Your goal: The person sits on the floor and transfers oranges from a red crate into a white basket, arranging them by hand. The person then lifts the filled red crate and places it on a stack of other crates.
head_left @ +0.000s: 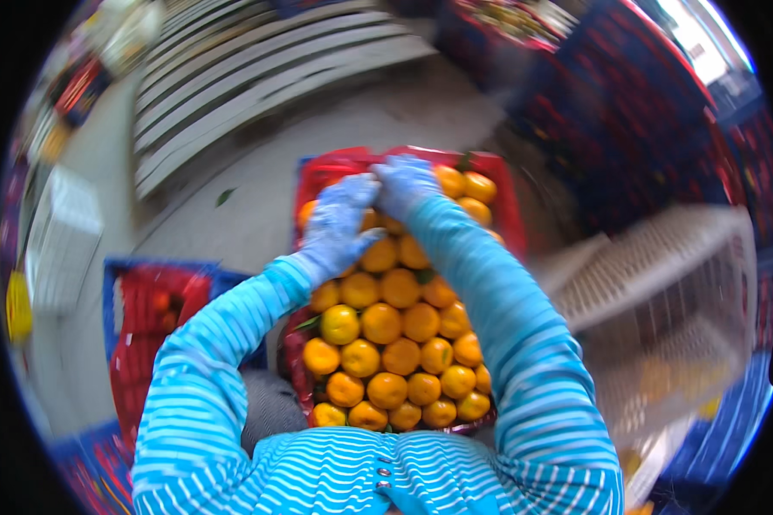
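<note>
Rows of orange citrus fruits (400,288), some with green leaves, fill a crate in front of me lined with red plastic film (510,199). My left hand (343,215), in a pale blue glove, lies over the fruit near the crate's far end, its thumb apart from the fingers. Beside it, almost touching, my right hand (404,183) rests at the far edge in the same kind of glove. Both are blurred, and the fingertips and whatever lies under them are partly hidden.
A white slatted pallet (257,84) lies beyond on the floor. A blue crate with red film (132,322) stands at the left. At the right are a white plastic basket (657,270) and stacked dark blue crates (625,109). A leaf (225,197) lies on the floor.
</note>
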### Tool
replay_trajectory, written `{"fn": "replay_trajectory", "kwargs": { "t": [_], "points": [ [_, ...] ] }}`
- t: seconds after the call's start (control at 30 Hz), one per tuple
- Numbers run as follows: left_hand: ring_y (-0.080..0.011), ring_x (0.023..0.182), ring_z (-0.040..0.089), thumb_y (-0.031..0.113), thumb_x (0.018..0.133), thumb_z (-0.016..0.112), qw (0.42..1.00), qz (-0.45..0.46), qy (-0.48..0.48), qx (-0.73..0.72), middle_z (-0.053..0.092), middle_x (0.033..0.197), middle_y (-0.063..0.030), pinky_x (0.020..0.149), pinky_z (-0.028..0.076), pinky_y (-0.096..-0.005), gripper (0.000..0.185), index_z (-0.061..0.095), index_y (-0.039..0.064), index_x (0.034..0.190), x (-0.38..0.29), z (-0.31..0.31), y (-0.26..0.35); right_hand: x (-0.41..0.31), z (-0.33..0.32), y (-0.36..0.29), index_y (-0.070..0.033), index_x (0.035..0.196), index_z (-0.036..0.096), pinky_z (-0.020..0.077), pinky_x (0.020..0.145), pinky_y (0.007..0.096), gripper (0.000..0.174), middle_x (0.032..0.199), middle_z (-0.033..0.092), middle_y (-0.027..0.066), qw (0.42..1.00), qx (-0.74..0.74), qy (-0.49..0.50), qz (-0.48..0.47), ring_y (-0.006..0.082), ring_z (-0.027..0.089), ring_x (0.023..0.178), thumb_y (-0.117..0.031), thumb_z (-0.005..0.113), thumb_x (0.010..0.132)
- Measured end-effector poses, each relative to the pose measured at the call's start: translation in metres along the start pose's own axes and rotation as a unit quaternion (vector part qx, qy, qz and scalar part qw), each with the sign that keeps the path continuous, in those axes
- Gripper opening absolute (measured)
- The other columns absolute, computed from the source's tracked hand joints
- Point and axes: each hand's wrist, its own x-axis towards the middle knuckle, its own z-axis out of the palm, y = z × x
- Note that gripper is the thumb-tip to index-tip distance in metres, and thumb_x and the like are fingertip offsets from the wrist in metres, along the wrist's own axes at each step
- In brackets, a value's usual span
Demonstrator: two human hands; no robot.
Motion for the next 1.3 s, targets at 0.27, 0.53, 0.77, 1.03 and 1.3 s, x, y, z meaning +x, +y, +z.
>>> {"fn": "replay_trajectory", "kwargs": {
  "t": [0.27,0.53,0.77,1.03,1.3],
  "points": [
    [-0.0343,0.151,0.017,0.042,0.09,0.062,0.951,-0.093,-0.253,0.151,0.025,0.161,-0.0168,0.123,0.009,-0.0453,0.084,0.024,0.006,0.156,0.01,0.018,0.015,-0.086,-0.025,-0.019,-0.01,0.134,0.053,0.0487,0.098,0.0457,0.062,0.133,0.056,0.0166,0.983,0.107,0.147,-0.009,0.0343,0.06,0.117,-0.02,0.075,0.077],
    [-0.0307,0.152,0.019,0.028,0.087,0.07,0.983,-0.023,-0.152,0.104,0.029,0.161,-0.0125,0.123,0.011,-0.0484,0.084,0.026,0.01,0.156,0.002,0.02,0.014,-0.392,-0.034,0.072,-0.008,0.112,0.067,0.0593,0.076,0.0345,0.025,0.101,0.071,0.0098,0.794,0.371,0.408,0.255,0.0225,0.069,0.094,-0.011,0.07,0.088],
    [-0.0336,0.152,0.018,0.034,0.086,0.071,0.975,-0.059,-0.167,0.135,0.028,0.161,-0.0146,0.122,0.011,-0.051,0.086,0.026,0.01,0.156,0.002,0.021,0.031,-0.446,0.046,0.234,-0.006,0.131,0.058,0.046,0.105,0.0382,0.048,0.131,0.062,0.0169,0.674,0.262,0.061,0.688,0.0271,0.06,0.122,-0.035,0.067,0.094],
    [-0.0357,0.15,0.022,0.035,0.085,0.073,0.98,-0.027,-0.146,0.134,0.03,0.159,-0.0177,0.122,0.013,-0.0515,0.088,0.028,0.009,0.156,0.001,0.024,0.026,-0.46,0.081,0.282,-0.007,0.152,0.037,0.0401,0.112,0.0405,0.095,0.145,0.051,0.0184,0.695,0.214,-0.207,0.654,0.0315,0.05,0.134,-0.047,0.081,0.078],
    [-0.0371,0.148,0.027,0.033,0.084,0.074,0.985,-0.018,-0.126,0.118,0.032,0.158,-0.0198,0.121,0.016,-0.0489,0.087,0.03,0.008,0.154,0.0,0.024,0.027,-0.484,0.102,0.268,-0.007,0.153,0.035,0.0402,0.111,0.0414,0.109,0.147,0.049,0.0182,0.745,0.326,-0.132,0.567,0.0334,0.048,0.133,-0.051,0.087,0.068]
  ]
}}
